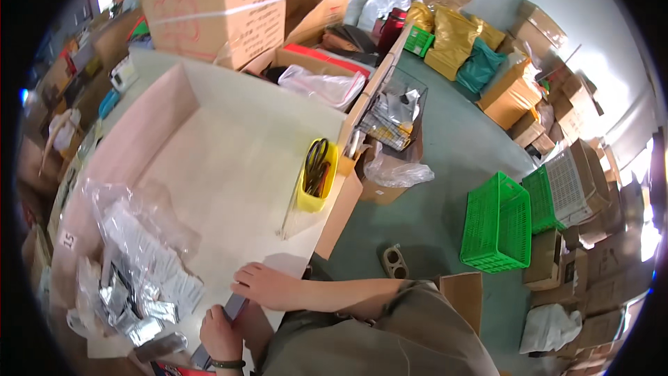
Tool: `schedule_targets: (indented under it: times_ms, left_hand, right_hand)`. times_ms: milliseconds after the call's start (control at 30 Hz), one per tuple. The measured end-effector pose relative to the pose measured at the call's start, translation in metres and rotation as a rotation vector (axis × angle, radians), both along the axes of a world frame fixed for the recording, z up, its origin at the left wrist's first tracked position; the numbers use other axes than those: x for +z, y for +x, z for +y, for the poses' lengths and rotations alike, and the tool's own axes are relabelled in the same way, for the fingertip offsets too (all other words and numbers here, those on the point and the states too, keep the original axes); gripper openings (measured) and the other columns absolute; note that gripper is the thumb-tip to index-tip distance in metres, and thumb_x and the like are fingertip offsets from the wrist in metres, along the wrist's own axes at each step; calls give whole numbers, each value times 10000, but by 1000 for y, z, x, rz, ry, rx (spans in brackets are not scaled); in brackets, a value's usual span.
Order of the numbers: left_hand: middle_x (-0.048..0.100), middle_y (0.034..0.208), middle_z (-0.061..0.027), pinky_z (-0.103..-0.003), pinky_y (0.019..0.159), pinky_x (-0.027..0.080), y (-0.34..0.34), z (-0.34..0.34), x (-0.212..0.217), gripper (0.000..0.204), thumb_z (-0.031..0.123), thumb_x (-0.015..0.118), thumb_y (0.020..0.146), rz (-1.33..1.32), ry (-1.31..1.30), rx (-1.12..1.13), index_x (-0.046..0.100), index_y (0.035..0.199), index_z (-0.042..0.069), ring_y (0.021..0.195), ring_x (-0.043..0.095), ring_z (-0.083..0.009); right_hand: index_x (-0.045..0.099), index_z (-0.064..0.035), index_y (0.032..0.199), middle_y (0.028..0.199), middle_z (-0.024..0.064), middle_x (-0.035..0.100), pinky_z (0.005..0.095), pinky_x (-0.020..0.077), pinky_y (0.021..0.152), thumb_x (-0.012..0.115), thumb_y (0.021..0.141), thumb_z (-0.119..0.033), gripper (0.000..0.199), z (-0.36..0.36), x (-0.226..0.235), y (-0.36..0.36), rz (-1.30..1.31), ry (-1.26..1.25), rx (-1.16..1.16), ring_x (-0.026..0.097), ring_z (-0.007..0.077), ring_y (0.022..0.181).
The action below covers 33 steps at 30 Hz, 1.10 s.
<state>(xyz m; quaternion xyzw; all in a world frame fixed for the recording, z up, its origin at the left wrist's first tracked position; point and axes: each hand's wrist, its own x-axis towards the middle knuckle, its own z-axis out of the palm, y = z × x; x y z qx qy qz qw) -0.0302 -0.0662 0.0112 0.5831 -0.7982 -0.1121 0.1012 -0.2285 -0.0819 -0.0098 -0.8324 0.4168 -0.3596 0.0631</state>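
At the near edge of the white worktable (229,157), a narrow grey box-like piece (236,306) lies between my hands. My left hand (221,338), with a dark bracelet at the wrist, has its fingers curled over the piece, hiding part of it. My right hand (270,287) reaches in from the right, palm down, its fingers stretched toward the left just above the piece's far end. Left of my hands lie clear plastic bags (122,226) and several crumpled silver packets (129,306). A yellow holder (314,199) with black-handled scissors (317,157) stands at the table's right edge.
Cardboard boxes (254,14) and a white plastic bag (323,87) sit behind the worktable. Right of it, a wire basket (396,108) stands beside the table. A green crate (495,226) and stacked cartons (616,257) stand on the green floor (442,160).
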Motion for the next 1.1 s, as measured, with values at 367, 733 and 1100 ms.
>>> schedule_targets:
  times_ms: [367,733,1100]
  left_hand:
    - [561,834,-162,-455,676,448,1,3,18,315,160,694,666,-23,-21,-34,512,887,27,810,555,-378]
    - [554,815,-151,-459,654,444,5,8,12,285,150,693,654,-52,15,-4,521,857,47,785,549,-375]
    - [571,833,-122,-427,666,458,0,0,22,324,82,694,624,-33,18,5,550,913,53,797,566,-338]
  right_hand:
    - [675,-134,866,876,131,663,411,503,728,567,753,-231,184,-34,125,-407,258,445,-1308,632,327,838]
    - [687,-60,975,1050,153,660,428,519,793,522,838,-232,274,-56,67,-457,543,707,-1424,634,304,993]
    - [595,-80,918,795,-10,575,191,355,497,595,888,-119,49,-20,89,-321,-1168,508,-638,473,46,635]
